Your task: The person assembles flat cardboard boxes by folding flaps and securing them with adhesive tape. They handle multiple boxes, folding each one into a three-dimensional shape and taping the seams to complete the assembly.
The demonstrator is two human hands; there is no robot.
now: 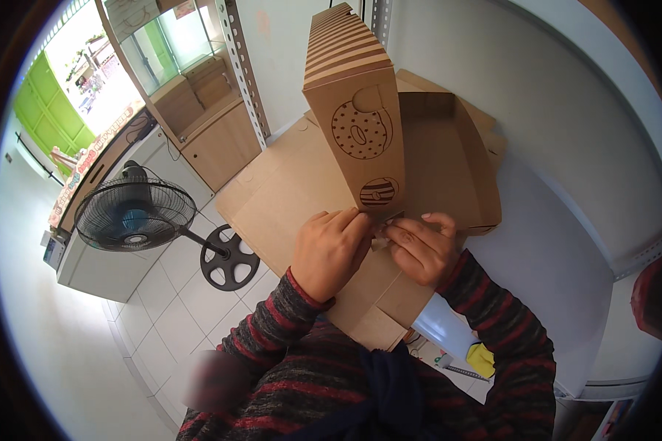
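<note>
A brown cardboard box (360, 110) with striped top and printed doughnut drawings stands tilted upright in front of me. My left hand (329, 250) grips its lower edge, fingers curled on the flap. My right hand (423, 246) pinches the same lower edge from the right, fingertips almost meeting the left hand's. Beneath the box lie flat unfolded cardboard sheets (287, 198), and a partly folded open box (449, 162) sits behind it.
A white table (544, 264) carries the cardboard at the right. A black standing fan (136, 213) with a round base (230, 258) is on the tiled floor at the left. Wooden shelving with glass (198, 95) stands behind. A yellow object (481, 359) lies low on the floor.
</note>
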